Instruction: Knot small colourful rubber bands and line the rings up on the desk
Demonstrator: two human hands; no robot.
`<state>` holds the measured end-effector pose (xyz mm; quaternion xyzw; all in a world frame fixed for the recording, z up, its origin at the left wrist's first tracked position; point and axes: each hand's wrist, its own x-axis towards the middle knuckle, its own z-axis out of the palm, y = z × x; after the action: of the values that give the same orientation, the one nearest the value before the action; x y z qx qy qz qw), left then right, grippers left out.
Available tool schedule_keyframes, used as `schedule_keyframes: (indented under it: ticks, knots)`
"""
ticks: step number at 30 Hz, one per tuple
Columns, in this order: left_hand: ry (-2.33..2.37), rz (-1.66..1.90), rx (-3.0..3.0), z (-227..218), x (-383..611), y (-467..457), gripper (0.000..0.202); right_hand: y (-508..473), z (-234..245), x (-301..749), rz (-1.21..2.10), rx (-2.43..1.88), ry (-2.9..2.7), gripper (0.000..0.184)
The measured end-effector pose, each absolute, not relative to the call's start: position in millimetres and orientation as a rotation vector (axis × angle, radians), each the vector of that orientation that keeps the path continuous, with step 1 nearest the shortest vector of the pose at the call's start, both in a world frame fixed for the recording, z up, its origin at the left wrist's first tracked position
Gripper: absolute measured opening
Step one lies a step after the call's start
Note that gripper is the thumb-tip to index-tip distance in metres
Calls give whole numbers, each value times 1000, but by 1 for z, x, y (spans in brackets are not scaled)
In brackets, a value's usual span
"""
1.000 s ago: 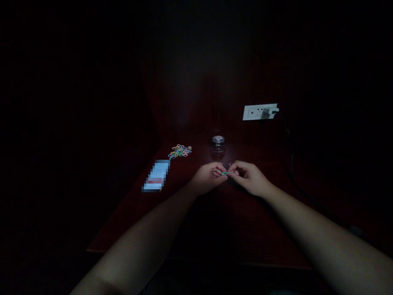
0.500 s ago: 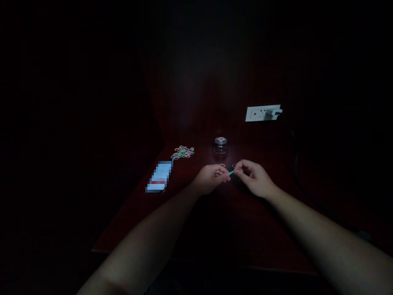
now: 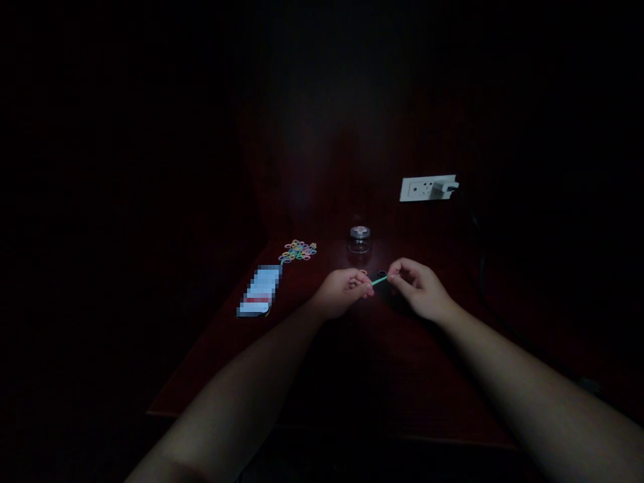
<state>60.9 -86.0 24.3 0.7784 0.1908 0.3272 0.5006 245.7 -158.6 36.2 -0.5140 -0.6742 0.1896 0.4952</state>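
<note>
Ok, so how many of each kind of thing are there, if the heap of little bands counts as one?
2 hands: left hand, right hand
1 green band, stretched between them
1 heap of coloured bands
1 glass jar
1 blurred packet
1 wall socket
Total: 7

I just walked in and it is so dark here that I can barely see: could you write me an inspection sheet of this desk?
Surface: dark red wooden table, dimly lit.
Job's things: green band, stretched thin between the two hands.
Clutter: pile of coloured bands at the back left; small clear jar behind the hands; flat pale item, blurred, on the left.
Hands: left hand and right hand each pinch one end of the green band.
Cables: white plug in the wall socket, dark cable running down from it.
Surroundings: too dark to tell.
</note>
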Motion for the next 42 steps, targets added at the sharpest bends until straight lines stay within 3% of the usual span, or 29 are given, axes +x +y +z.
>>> schedule_keyframes:
  ticks: [22,42]
  knots:
    - [543,864,1907,27,62,-95,14,-162,33,235,596,-1149,-1766,14]
    - [531,888,1910,21,62,-88,24,-162,34,237,500,-1205,-1826,16]
